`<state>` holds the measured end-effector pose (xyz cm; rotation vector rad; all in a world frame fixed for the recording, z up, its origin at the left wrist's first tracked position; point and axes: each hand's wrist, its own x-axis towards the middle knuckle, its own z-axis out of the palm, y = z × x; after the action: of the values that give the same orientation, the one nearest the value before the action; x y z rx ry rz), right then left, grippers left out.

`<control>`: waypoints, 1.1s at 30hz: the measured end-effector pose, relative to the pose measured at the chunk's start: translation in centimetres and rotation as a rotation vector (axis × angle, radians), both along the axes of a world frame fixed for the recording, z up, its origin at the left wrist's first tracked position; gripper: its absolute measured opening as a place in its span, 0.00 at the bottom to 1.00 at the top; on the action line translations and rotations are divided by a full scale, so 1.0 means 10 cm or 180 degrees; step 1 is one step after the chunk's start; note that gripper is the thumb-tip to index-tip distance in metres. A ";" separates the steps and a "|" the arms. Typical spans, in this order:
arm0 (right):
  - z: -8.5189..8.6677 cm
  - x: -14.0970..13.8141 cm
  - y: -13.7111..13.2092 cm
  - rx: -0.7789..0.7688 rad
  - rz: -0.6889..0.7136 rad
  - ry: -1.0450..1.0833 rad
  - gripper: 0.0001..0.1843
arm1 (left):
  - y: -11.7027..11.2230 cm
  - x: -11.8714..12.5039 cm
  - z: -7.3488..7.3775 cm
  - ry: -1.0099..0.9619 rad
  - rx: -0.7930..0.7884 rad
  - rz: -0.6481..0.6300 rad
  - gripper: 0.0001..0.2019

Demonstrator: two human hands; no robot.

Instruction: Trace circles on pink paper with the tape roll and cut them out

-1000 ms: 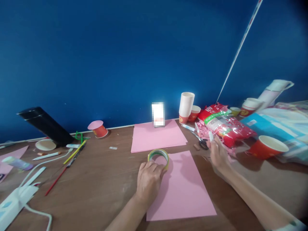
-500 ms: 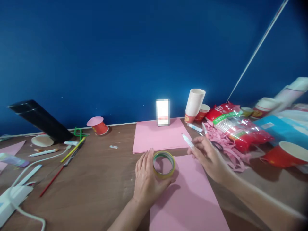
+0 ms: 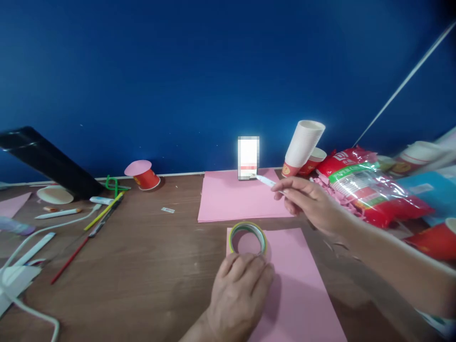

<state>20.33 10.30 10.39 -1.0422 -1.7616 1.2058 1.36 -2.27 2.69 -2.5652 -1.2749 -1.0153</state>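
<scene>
Tape roll [image 3: 247,239] lies flat on the near pink sheet [image 3: 299,289]. The left hand [image 3: 239,294] rests behind it, fingers loosely extended against its rim. The right hand [image 3: 309,202], fingers clamped on a white pen [image 3: 265,180], hovers over the far pink sheet [image 3: 228,199].

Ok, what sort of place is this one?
Likely a craft table, home or classroom: pink paper and a tape roll by the left hand, a pen in the right hand, stacked paper cups and pencils against a blue wall.
</scene>
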 end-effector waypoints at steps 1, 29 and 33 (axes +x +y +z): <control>0.02 -0.03 0.02 -0.0046 0.0044 0.0025 0.11 | -0.03 0.05 -0.01 0.0162 0.0078 0.0057 0.13; -0.20 -1.21 -0.18 0.1811 0.2339 -0.2145 0.12 | 0.00 0.19 -0.22 0.0143 0.0263 0.1291 0.07; -0.19 -1.20 -0.16 0.1692 0.2260 -0.2108 0.12 | 0.01 0.20 -0.24 0.0188 0.0310 0.1221 0.06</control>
<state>8.37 8.68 8.49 -0.5129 -2.9275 0.6867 3.35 -2.14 0.25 -2.1449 -1.5756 -0.8901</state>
